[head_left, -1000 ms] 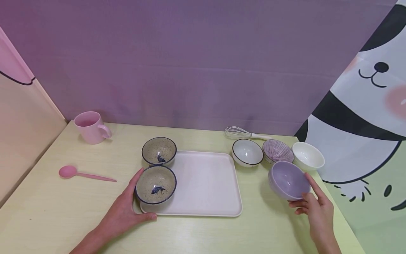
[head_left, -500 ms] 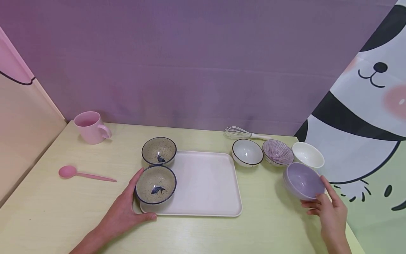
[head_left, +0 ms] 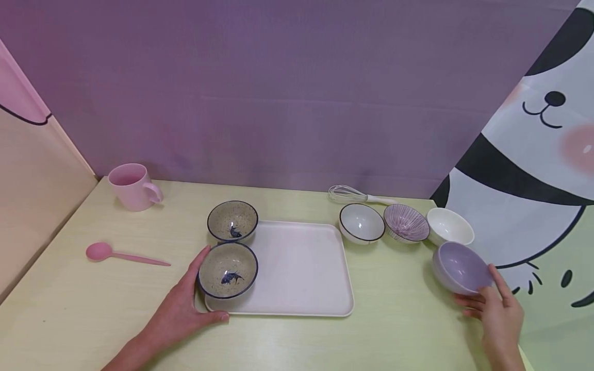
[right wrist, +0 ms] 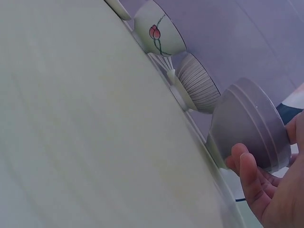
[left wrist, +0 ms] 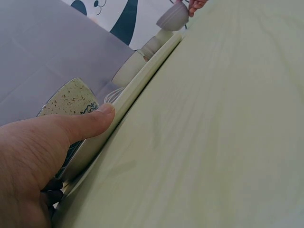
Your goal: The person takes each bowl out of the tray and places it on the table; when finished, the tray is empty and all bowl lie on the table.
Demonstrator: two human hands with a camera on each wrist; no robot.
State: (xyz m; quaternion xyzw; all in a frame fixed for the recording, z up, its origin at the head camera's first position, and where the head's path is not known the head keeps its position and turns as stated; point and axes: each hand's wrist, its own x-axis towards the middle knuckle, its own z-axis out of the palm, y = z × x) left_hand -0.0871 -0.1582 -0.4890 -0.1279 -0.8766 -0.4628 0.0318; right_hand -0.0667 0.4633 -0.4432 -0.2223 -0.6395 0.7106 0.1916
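In the head view, my right hand (head_left: 501, 314) holds a lavender bowl (head_left: 464, 268) by its right side, near the table's right edge. The right wrist view shows the bowl (right wrist: 247, 123) tilted, with fingers (right wrist: 251, 180) under its side and its base close to the tabletop. My left hand (head_left: 178, 304) spans the front left corner of a pale pink tray (head_left: 301, 273), thumb along the front rim and index finger beside a speckled bowl with a blue fish (head_left: 227, 270). A matching fish bowl (head_left: 233, 220) stands behind it. The remaining left fingers are mostly hidden.
To the tray's right stand a dark-rimmed white bowl (head_left: 362, 223), a purple-striped bowl (head_left: 406, 222) and a plain white bowl (head_left: 450, 226). Behind them lies a whisk (head_left: 348, 194). At left are a pink mug (head_left: 132, 188) and a pink spoon (head_left: 99, 251).
My right hand has carried the lavender bowl rightward, from in front of the striped bowl to in front of the plain white one. The left hand and tray have stayed put.
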